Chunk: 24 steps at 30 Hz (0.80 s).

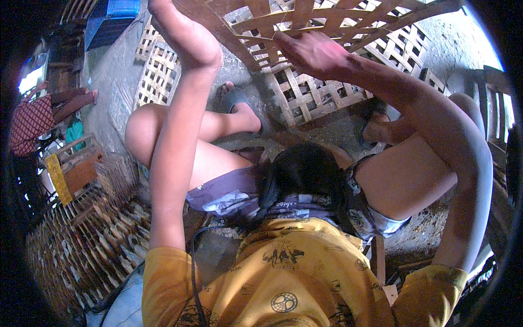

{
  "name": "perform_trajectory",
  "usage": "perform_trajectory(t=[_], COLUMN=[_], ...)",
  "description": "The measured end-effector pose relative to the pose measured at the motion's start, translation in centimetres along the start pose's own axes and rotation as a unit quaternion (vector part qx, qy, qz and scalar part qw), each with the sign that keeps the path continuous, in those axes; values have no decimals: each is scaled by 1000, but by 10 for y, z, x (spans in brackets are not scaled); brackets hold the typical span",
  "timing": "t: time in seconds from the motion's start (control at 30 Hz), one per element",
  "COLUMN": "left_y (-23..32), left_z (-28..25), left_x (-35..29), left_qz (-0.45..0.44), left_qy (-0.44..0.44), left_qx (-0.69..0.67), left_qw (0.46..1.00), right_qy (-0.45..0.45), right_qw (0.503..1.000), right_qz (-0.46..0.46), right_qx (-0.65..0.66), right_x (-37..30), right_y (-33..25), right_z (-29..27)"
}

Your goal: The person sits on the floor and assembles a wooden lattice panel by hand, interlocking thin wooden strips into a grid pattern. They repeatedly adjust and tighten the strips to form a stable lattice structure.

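A workshop with a grey floor (117,82) spreads around a seated person in a yellow shirt (305,272), legs bare and parted before a big woven lattice (321,101) of pale, flat strips edged in brown wood. The lattice stands just beyond the feet, between and past the knees. Well to the near left of the lattice lies a broad spread of sticks (92,256), many of them pale-tipped. A co-worker in a red-patterned garment (32,125) is far to its left; a smaller woven panel (158,79) lies nearer on that same side, with a blue bin (115,16) beyond the panel. A dark sandal (235,99) shows on one foot, close to the lattice's lower left edge. The right hand (316,54) is at the lattice's upper strips, fingers curled and blurred; whether its grip is closed on a strip cannot be told. The left arm (174,163) rises left of the lattice, its hand beyond the frame, grip unseen.
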State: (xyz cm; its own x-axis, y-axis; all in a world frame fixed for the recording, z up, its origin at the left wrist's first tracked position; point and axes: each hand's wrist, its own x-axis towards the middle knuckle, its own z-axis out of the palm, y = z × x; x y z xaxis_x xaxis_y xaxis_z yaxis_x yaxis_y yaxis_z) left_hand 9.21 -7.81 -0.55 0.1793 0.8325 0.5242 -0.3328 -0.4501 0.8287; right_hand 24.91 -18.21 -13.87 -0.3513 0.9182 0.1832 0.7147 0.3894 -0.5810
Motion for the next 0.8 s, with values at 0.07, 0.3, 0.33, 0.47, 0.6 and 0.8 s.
perform_trajectory(t=[0.07,0.3,0.33,0.47,0.6,0.8], left_y=[-2,7,11,18,20,-16], left_z=[0,9,9,9,12,-31], left_x=[-1,-6,-5,-4,-5,21], left_qz=[11,-26,-35,-39,-52,-33], left_qy=[8,40,40,7,5,-60], left_qx=[4,0,-11,-56,-86,-55], left_qw=[1000,999,999,998,995,996], right_qy=[39,3,30,62,69,-104], right_qw=[998,999,998,997,997,992], right_qz=[-46,-40,-47,-51,-45,58], right_qx=[-13,11,23,9,-5,49], right_x=[0,4,3,3,0,8], right_y=[6,14,14,19,18,11], right_z=[7,8,9,14,21,28])
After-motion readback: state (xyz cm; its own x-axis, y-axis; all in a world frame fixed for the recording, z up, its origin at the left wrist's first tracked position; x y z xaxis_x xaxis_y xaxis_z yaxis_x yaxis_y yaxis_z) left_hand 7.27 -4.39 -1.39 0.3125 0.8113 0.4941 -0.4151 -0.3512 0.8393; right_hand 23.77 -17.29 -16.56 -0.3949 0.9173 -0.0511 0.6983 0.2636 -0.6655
